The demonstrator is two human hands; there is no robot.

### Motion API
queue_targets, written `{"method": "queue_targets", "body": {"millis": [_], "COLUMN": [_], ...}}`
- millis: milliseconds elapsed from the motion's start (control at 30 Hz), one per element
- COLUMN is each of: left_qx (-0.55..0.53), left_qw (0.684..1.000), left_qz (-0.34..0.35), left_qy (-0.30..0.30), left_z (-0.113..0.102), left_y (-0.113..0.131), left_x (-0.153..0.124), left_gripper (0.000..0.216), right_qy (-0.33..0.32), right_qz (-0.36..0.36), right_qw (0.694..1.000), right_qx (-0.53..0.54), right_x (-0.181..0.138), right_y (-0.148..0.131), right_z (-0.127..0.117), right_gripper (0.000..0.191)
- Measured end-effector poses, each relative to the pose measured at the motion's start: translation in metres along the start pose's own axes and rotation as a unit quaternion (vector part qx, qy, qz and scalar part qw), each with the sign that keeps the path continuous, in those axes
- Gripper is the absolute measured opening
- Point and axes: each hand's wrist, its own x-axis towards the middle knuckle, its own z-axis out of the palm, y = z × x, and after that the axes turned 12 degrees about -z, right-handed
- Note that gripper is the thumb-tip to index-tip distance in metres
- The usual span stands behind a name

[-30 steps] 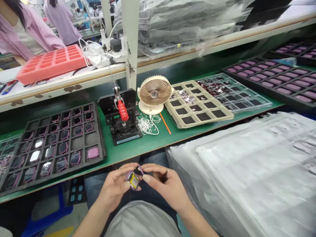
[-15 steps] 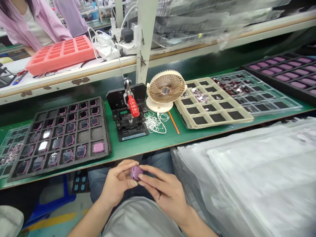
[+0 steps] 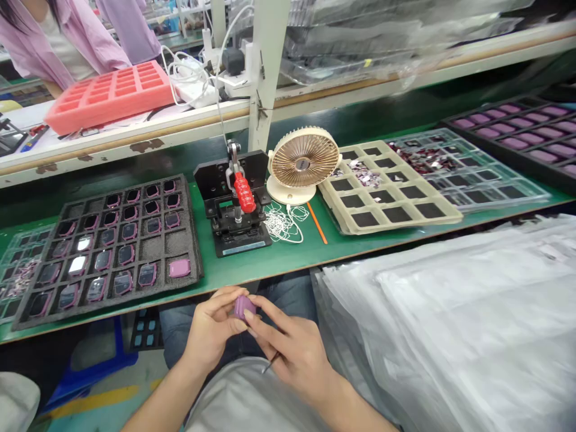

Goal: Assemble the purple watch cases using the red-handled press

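Pinching watch case [image 3: 243,307], left hand [image 3: 210,329], right hand [image 3: 290,354]

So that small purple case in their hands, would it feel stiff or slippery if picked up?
The purple case looks rigid, keeping its shape between the fingertips, and probably light, since fingertips alone hold it. Its smooth, rounded sides might slip a little.

Your wear: pale grey top [image 3: 245,399], soft fabric, hanging loose over your lap | blue denim jeans [image 3: 173,336] below it | your left hand [image 3: 210,329] and right hand [image 3: 294,354]: bare, forearms uncovered by sleeves
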Motion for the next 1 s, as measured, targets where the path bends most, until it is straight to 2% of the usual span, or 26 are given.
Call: {"method": "queue_targets", "body": {"millis": [67,167,267,367,400,467,567,633,767,867,933,967,1000], "left_qx": [-0.006,-0.015,-0.036,-0.048,-0.045,-0.015,0.087,0.149,0.216,0.202,0.198,0.213,0.246], "left_qw": [1.0,0.999,0.996,0.996,0.997,0.999,0.996,0.988,0.97,0.972,0.974,0.969,0.957], "left_qz": [-0.006,-0.016,-0.035,-0.028,-0.024,-0.023,-0.023,0.007,0.114,0.112,0.103,0.116,0.146], "left_qy": [0.004,0.025,0.07,0.074,0.064,0.032,-0.02,-0.033,-0.011,0.036,0.048,0.046,0.041], "left_z": [0.003,0.009,0.013,0.012,0.011,0.007,0.003,0.002,0.002,0.003,0.004,0.004,0.004], "left_y": [-0.003,-0.008,-0.011,-0.012,-0.011,-0.006,0.006,0.015,0.015,0.004,-0.001,-0.001,0.001], "left_x": [-0.001,-0.002,0.002,0.006,0.007,0.008,0.007,0.007,0.008,0.01,0.013,0.014,0.016], "left_gripper": [0.045,0.042,0.034,0.03,0.031,0.032,0.026,0.016,0.008,0.01,0.02,0.03,0.042], "right_qy": [0.008,0.046,0.072,0.01,-0.02,-0.061,-0.067,-0.077,-0.094,-0.074,-0.043,-0.033,-0.029], "right_qz": [0.002,0.018,0.097,0.161,0.153,0.114,0.06,0.044,0.067,0.116,0.206,0.265,0.323], "right_qw": [1.0,0.999,0.991,0.983,0.983,0.986,0.991,0.989,0.982,0.975,0.943,0.907,0.856], "right_qx": [-0.022,0.005,0.053,0.092,0.102,0.105,0.099,0.115,0.15,0.177,0.259,0.327,0.403], "right_x": [-0.002,0.001,0.009,0.015,0.016,0.016,0.014,0.012,0.013,0.018,0.024,0.027,0.031], "right_y": [0.0,0.003,0.005,0.008,0.009,0.012,0.018,0.02,0.018,0.017,0.02,0.022,0.025], "right_z": [0.005,0.01,0.007,-0.001,-0.003,-0.007,-0.01,-0.011,-0.009,-0.005,-0.004,-0.005,-0.005], "right_gripper": [0.044,0.039,0.031,0.014,0.009,0.014,0.014,0.012,0.012,0.018,0.033,0.04,0.046]}}
